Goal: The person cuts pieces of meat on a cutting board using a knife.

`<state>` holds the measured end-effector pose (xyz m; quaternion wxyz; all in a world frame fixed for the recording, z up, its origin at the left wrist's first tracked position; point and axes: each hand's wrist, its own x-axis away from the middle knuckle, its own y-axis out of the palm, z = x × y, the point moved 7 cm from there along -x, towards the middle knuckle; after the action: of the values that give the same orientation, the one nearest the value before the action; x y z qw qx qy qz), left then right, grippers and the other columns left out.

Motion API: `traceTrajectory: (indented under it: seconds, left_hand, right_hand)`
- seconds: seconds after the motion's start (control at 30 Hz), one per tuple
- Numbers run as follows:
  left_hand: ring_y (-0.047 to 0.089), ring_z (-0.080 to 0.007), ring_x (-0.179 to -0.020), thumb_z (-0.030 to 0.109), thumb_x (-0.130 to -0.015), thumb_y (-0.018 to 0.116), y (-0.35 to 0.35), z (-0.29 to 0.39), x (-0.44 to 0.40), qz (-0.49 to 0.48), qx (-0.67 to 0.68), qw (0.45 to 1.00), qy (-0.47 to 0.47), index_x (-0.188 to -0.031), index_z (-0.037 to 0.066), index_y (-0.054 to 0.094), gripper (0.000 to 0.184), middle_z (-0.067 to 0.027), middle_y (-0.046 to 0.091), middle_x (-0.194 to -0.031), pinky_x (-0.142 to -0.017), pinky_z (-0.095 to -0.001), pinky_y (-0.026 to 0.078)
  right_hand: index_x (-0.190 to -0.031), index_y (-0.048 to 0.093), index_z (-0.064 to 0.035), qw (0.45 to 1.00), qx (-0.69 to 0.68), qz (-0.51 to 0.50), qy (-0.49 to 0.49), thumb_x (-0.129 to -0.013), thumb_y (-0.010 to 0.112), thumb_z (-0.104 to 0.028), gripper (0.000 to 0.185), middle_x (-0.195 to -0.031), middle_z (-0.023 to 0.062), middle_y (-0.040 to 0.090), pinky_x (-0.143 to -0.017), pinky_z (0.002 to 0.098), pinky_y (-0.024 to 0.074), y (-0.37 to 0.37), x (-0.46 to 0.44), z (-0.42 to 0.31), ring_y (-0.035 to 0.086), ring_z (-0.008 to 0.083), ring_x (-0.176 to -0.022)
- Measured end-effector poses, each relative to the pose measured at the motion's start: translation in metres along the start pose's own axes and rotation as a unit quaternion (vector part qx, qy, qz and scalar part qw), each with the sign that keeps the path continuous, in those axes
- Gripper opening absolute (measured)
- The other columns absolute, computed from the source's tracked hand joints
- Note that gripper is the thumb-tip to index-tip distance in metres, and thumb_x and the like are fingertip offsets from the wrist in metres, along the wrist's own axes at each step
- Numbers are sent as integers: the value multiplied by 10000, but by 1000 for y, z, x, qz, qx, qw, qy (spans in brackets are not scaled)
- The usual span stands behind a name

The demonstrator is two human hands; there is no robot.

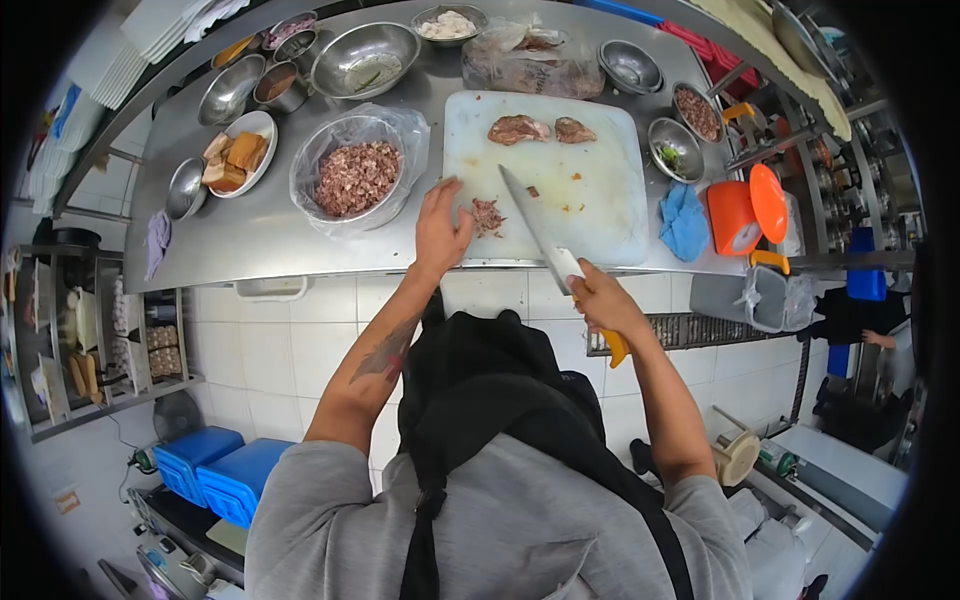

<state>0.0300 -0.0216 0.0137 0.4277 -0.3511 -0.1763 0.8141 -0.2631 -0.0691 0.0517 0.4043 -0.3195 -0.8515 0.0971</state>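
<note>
My right hand [603, 298] is closed round the yellow handle of a large knife [540, 225], whose blade points up and left over the white cutting board [610, 225]. At the board's left edge my left hand [443, 228] has its fingers apart and holds nothing, beside a small pile of chopped meat [487, 217]. A small meat scrap [533, 191] lies just right of the blade. Two larger pieces, a long piece of meat [517, 129] and a smaller piece of meat [574, 130], rest near the board's far edge.
Left of the board stands a lined bowl of chopped meat [357, 178], with a plate of meat blocks [240, 153] beyond. Metal bowls [366, 60] and a plastic bag [530, 62] line the back. A blue cloth [683, 222] and orange scale [733, 219] sit right.
</note>
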Motion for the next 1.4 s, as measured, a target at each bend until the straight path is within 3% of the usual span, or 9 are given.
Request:
traceTrajectory:
  seconds: [0.3, 0.47, 0.6, 0.8, 0.97, 1.07, 1.13, 1.2, 1.4]
  left_hand:
    - [331, -415, -1537, 185, -1002, 569, 92, 26, -9, 8, -94, 990, -103, -1462, -159, 472, 582, -322, 414, -1587, -1291, -510, 201]
    - [689, -263, -975, -14, -974, 494, -3, 21, -52, 214, 98, 961, -144, -1453, -41, 573, 486, -259, 653, -1360, -902, -346, 525]
    - [676, -185, -872, 6, -977, 486, -155, -17, -88, 383, 90, 915, -82, -1304, -13, 696, 388, -179, 761, -1129, -814, -320, 534]
    - [663, -175, -805, 89, -978, 454, -186, -85, -98, 290, 154, 944, -25, -810, -7, 690, 305, -82, 721, -816, -752, -306, 517]
    - [691, -223, -777, 154, -1009, 453, -199, -109, -95, 227, 69, 965, -115, -825, 3, 704, 346, -134, 745, -843, -723, -302, 502]
    - [710, -364, -772, 143, -955, 519, -164, -59, -101, 125, -201, 969, 70, -996, 19, 760, 274, -244, 714, -850, -745, -392, 545]
    - [716, -350, -769, 135, -946, 537, -152, -54, -96, 152, -147, 977, 11, -1012, 26, 757, 255, -230, 722, -850, -743, -405, 549]
    - [684, -245, -669, 97, -953, 546, -138, -33, -89, 167, -73, 976, -116, -1046, 12, 736, 229, -150, 690, -721, -674, -364, 531]
    - [701, -329, -916, 96, -878, 699, 61, 70, -64, -164, -56, 980, 96, -1082, 40, 775, 225, -169, 730, -1002, -848, -426, 577]
  right_hand:
    - [-1526, 382, -62, 977, -205, -52, -12, -1100, 467, -257, 476, -719, 83, 589, -455, 349, 515, 109, -54, 6, 587, 166, -479]
    - [-1238, 463, 24, 978, 4, 80, -192, -1069, 493, -223, 301, -747, 345, 651, -698, 635, 504, 108, -35, -82, 634, 566, -720]
    - [-1247, 492, 35, 951, 99, 1, -294, -1041, 504, -160, 284, -737, 318, 664, -716, 636, 519, 95, 10, -151, 667, 537, -743]
    - [-1248, 523, 3, 964, 173, 75, -186, -1067, 489, -230, 297, -827, 329, 684, -763, 611, 529, 24, 5, -92, 676, 542, -818]
    - [-1256, 485, -5, 976, 91, 140, -140, -1077, 520, -265, 318, -799, 318, 677, -715, 593, 513, -31, 3, -38, 674, 534, -788]
    - [-1297, 467, 1, 987, 21, 138, -82, -1069, 548, -260, 356, -737, 259, 663, -619, 533, 520, -44, 13, -6, 683, 436, -660]
    - [-1378, 438, 3, 983, -62, 147, -92, -1068, 565, -274, 434, -671, 151, 614, -479, 411, 495, -47, 23, 14, 619, 237, -503]
    - [-1382, 439, 5, 986, -86, 136, -43, -1069, 567, -276, 440, -674, 144, 611, -471, 402, 494, -52, 33, 27, 615, 230, -500]
    - [-1449, 460, 20, 993, 1, 122, -5, -1073, 558, -322, 517, -715, 158, 645, -482, 407, 516, -51, 41, 39, 626, 252, -496]
